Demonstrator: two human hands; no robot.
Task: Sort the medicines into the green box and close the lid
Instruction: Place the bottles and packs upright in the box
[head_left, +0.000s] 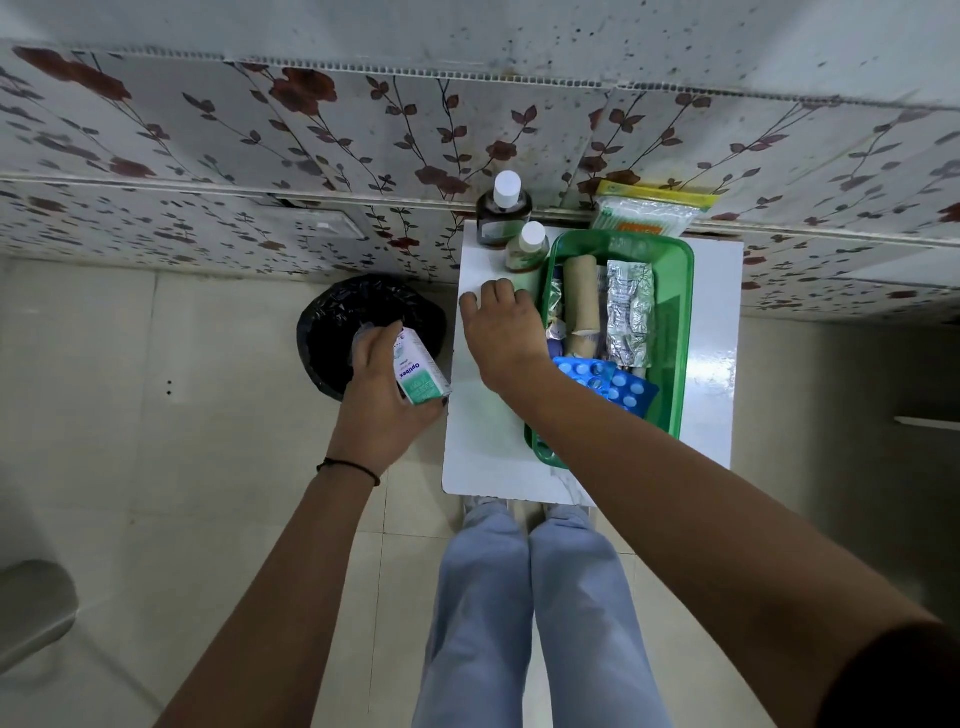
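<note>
From the head camera, the left hand (384, 387) gripped a small medicine carton (420, 370) above the black bin (337, 322). The right hand (501, 327) lay on the white table (483, 431), fingers (470, 301) spread, beside the green box (680, 322) holding blister packs (629, 312).

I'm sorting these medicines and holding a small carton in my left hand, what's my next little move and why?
Probably carry the carton in your left hand rightward into the green box. It hangs over the black bin, beside the table, not in the box, which still shows room among the strips. Your right hand rests empty on the table.
</note>
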